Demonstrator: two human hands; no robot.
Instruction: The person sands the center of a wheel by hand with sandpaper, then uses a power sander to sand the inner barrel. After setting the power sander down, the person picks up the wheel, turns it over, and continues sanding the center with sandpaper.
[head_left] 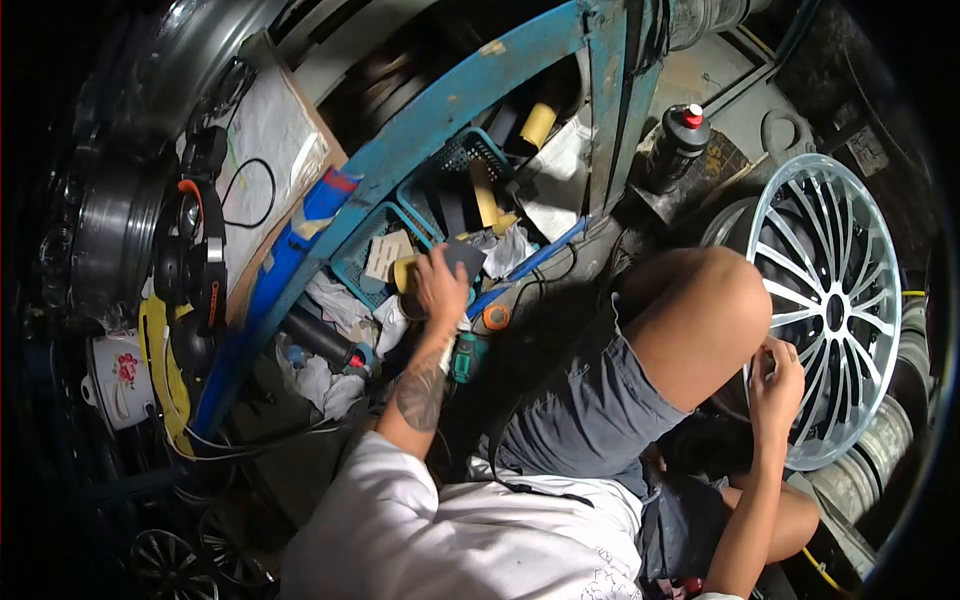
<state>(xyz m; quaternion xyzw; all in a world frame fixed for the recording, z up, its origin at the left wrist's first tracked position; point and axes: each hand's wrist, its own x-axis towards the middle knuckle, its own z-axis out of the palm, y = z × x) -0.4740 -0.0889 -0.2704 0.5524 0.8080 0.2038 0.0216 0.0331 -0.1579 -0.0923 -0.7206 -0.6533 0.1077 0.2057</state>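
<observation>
Evidently, reach decides much of the layout: the seated person has small supplies to the left and a silver multi-spoke metal wheel to the right, beside the raised knee. The left hand is over the near teal plastic basket, its fingers bent and touching a dark grey flat sheet; whether they pinch it or merely rest on it cannot be told. A pale slotted block lies just left of that hand, inside the basket, whose low walls probably keep such loose pieces from scattering.

The right hand is curled narrowly between the knee and the wheel's left edge; whether it holds anything is hidden. The wheel stands on edge, slightly tilted, so its spoked face lies open to that hand; what props it is unclear. Farther off, a black plastic bottle with a red cap stands upright, likely set there to stay clear of the knee. Left of the legs, a green tool lies near the left wrist, seemingly within easy reach.
</observation>
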